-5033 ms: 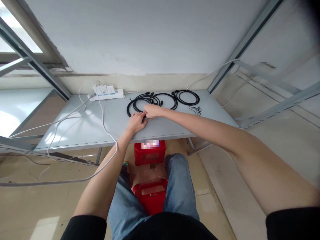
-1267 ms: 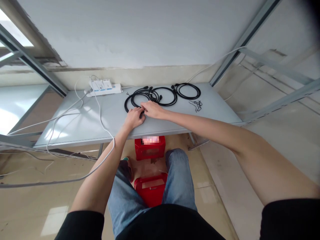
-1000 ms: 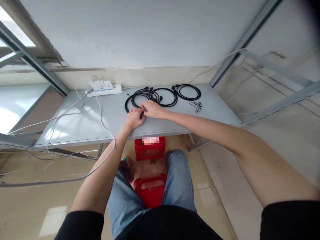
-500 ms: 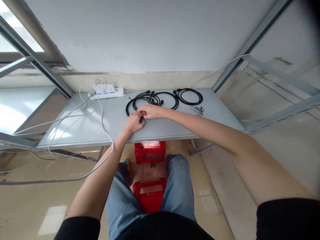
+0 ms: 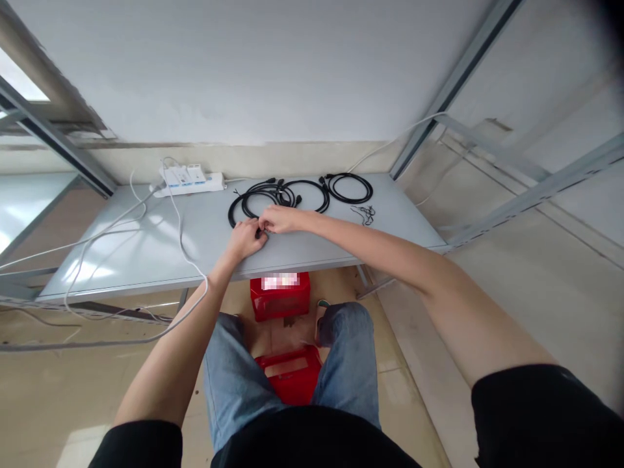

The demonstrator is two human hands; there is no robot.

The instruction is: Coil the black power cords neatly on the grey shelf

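Observation:
A coiled black cable (image 5: 231,211) lies on the grey shelf table, its near side running under my hands. My left hand (image 5: 246,238) is closed on the near part of this coil, resting on the tabletop. Just right of it, my right hand (image 5: 279,219) pinches at the same spot, its fingertips against the left fingers. What the right fingertips hold is too small and hidden to make out. Another black cable coil (image 5: 327,198) overlaps behind my right hand, plugs showing among the loops. Farther right lies a separate black cable coil (image 5: 370,195).
Several thin black ties (image 5: 365,214) lie in a tangle at the right. A white power strip (image 5: 195,184) stands at the back left, its white cord (image 5: 181,240) hanging over the table edge across my left forearm. Red stools or boxes (image 5: 280,302) are below.
The view has shifted, so the table appears farther left. Both hands stay together at the near side of the left coil, their fingers only slightly moved.

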